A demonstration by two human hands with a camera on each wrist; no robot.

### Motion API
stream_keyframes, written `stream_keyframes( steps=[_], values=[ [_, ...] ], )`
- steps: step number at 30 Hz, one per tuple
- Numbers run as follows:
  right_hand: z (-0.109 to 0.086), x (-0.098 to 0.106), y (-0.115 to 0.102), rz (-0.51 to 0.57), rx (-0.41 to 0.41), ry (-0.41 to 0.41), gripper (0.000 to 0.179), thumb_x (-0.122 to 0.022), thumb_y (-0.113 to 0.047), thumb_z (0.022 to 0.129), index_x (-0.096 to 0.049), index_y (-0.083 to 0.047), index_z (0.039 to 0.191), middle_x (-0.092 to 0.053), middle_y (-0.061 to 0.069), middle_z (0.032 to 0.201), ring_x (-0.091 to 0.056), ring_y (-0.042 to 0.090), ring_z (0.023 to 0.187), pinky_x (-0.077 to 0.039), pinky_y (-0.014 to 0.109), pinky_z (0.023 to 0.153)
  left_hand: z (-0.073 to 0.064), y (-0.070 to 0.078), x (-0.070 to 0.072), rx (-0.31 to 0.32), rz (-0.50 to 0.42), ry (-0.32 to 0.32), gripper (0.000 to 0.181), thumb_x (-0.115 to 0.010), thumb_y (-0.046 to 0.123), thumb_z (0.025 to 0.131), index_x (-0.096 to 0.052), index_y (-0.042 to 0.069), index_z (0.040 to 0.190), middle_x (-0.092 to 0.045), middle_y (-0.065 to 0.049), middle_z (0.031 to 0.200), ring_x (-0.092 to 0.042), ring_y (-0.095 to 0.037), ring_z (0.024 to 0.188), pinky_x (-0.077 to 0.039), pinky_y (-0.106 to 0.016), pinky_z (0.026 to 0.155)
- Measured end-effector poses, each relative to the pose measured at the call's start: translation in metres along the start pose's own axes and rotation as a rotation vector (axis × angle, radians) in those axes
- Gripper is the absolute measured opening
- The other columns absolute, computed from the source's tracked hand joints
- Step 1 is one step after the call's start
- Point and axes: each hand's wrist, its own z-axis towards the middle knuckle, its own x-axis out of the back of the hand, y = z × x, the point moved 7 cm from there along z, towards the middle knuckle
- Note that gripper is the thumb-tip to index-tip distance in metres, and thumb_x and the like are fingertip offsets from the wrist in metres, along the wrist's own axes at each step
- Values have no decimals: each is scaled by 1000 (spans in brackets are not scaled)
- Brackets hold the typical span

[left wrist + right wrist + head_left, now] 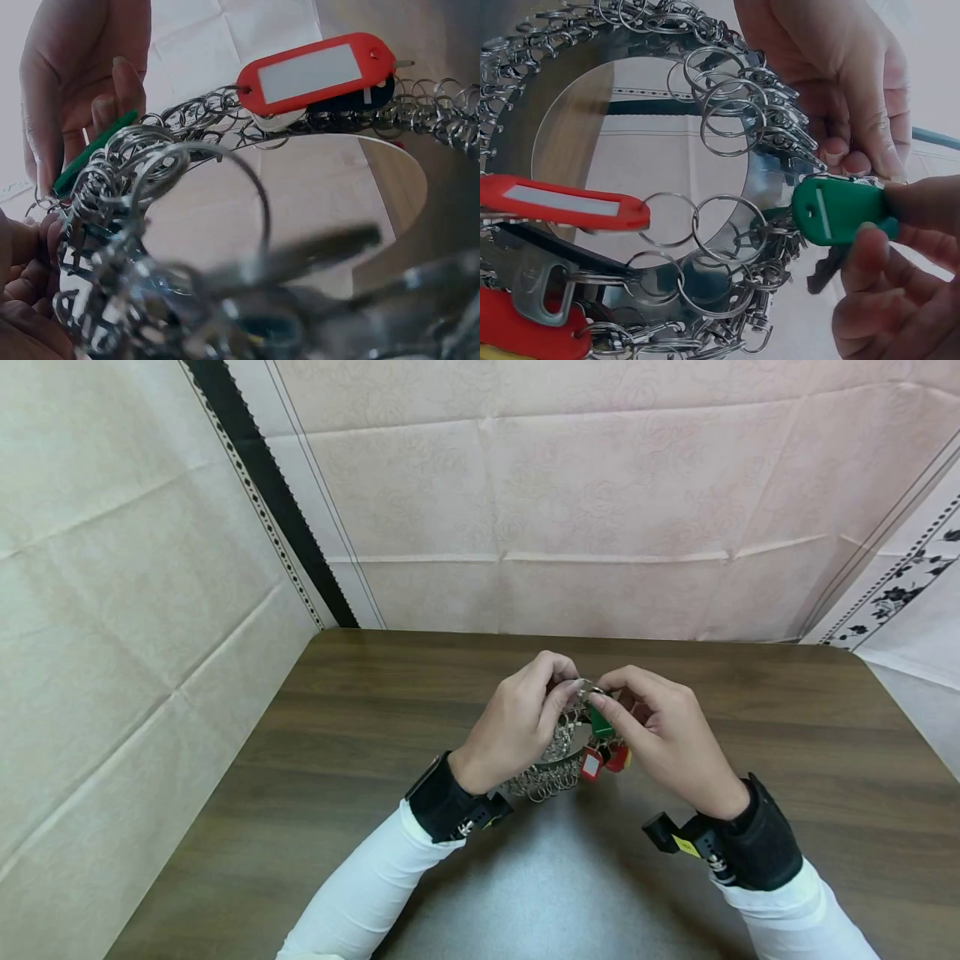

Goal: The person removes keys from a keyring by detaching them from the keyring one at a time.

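**Two hands pinching at a hoop of key rings**

The hoop (772,180) is sitting roughly midway between the table's (375,693) left and right edges, short of its far edge; how it is meeting the tabletop is hard to tell. It is lying between and just below the two hands, within their reach, its rim bristling with key rings (731,229) and clasps (776,139).

The right hand (667,735) is pinching the green tag (840,208) between thumb and fingers, with a dark key (828,270) hanging beside it. The left hand (521,718) is bringing thumb and forefinger together on a small metal piece (861,179) next to that tag, its exact shape being mostly covered by fingertips. Neither hand is spreading its fingers, and the fingertips are nearly meeting.

Below the green tag, red tags (591,764) are dangling from the hoop on the side toward the table's right edge.
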Motion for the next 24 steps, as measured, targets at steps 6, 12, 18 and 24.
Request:
stream_keyframes(
  steps=[6,12,18,24],
  values=[
    [-1,0,-1,41,21,44,15,-69,4,92,-71,-7,101,-60,-5,80,-48,6,63,-41,17,53,0,0,-1,-14,8,-8,9,-52,9,106,-53,2,110,-58,-6,92,-55,-11,79,-47,-16,69],
    [0,1,-2,69,42,71,17,-68,7,92,-72,-7,101,-59,-4,81,-46,6,64,-38,20,53,1,0,-2,-35,-7,-11,8,-52,9,105,-54,2,110,-59,-6,92,-56,-10,80,-48,-15,71],
    [-1,2,-5,86,71,77,19,-67,9,91,-71,-8,99,-61,-4,83,-46,7,66,-37,21,54,1,1,-2,-40,-29,-19,7,-52,8,105,-54,2,109,-60,-6,92,-58,-11,81,-49,-16,72],
    [0,4,-6,82,111,79,20,-68,11,89,-72,-6,99,-66,-1,85,-50,4,69,-40,17,58,1,0,-4,-43,-58,-44,9,-54,6,104,-54,0,111,-62,-7,92,-59,-11,79,-49,-15,70]
  ],
)
